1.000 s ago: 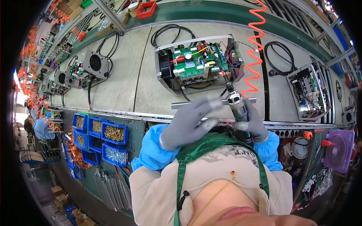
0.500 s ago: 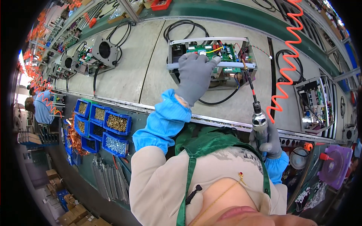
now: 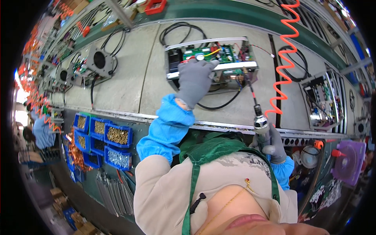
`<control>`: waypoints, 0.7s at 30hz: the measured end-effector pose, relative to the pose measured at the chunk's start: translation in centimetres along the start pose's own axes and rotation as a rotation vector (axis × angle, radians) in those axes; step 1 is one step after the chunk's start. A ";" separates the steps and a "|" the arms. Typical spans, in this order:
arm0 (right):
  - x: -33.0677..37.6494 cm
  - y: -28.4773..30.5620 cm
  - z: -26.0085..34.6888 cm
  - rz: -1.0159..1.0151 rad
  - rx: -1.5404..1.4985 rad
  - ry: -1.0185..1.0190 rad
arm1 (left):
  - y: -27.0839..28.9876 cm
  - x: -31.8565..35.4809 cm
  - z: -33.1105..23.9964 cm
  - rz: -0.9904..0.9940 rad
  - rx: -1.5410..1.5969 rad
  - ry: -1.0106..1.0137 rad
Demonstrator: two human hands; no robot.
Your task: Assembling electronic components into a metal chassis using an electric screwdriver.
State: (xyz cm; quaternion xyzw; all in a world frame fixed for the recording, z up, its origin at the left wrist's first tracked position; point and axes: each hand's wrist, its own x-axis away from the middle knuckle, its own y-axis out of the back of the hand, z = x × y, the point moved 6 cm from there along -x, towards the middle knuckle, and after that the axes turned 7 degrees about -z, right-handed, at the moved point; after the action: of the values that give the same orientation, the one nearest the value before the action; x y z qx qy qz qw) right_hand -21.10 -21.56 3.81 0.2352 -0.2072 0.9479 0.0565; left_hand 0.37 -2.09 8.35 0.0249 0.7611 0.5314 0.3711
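Observation:
My left hand [image 3: 194,80], in a grey glove, grips the front rail of an open metal chassis [image 3: 231,66] on the bench. Inside the chassis sits a green circuit board [image 3: 226,55] with coloured wires. Closed round the body of a power screwdriver [image 3: 261,123] is my right hand [image 3: 276,148], also gloved. Its long, thin bit [image 3: 252,90] points away from me, and the tip meets the right end of that front rail. Whether a screw is under the tip is too small to tell. A black cable [image 3: 219,107] loops out in front of the chassis.
An orange coiled air hose [image 3: 284,70] hangs right of the chassis. Similar units stand at the right [image 3: 323,100] and left [image 3: 100,62]. Blue bins [image 3: 118,135] of small fasteners and several metal strips [image 3: 113,194] lie left of me. A purple fan [image 3: 348,162] is at the right.
The whole view has shifted, so bench, chassis and hands appear further left. My left hand stays on the rail, and the screwdriver tip stays at the rail's right end.

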 end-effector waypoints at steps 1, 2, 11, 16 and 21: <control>0.0 -0.1 0.1 0.004 0.011 0.017 | 0.3 0.0 0.0 -0.018 0.022 -0.009; -0.1 -0.4 0.2 0.014 0.023 0.031 | 0.7 0.0 0.2 -0.037 0.038 -0.013; 0.3 -0.6 0.0 0.008 0.014 0.010 | 0.3 -0.9 -1.1 0.055 0.007 -0.078; 0.4 -0.7 -0.4 0.012 0.017 0.011 | -0.8 -0.8 -0.6 0.089 0.041 -0.042; 0.2 -0.3 -1.2 -0.018 0.001 -0.028 | 0.0 -1.1 -0.8 0.107 -0.015 -0.051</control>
State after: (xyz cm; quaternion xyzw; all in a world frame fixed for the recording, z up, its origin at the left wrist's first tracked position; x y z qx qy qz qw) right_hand -21.76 -20.80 3.02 0.2506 -0.2052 0.9441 0.0620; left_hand 0.67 -3.21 9.04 0.0764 0.7451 0.5552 0.3616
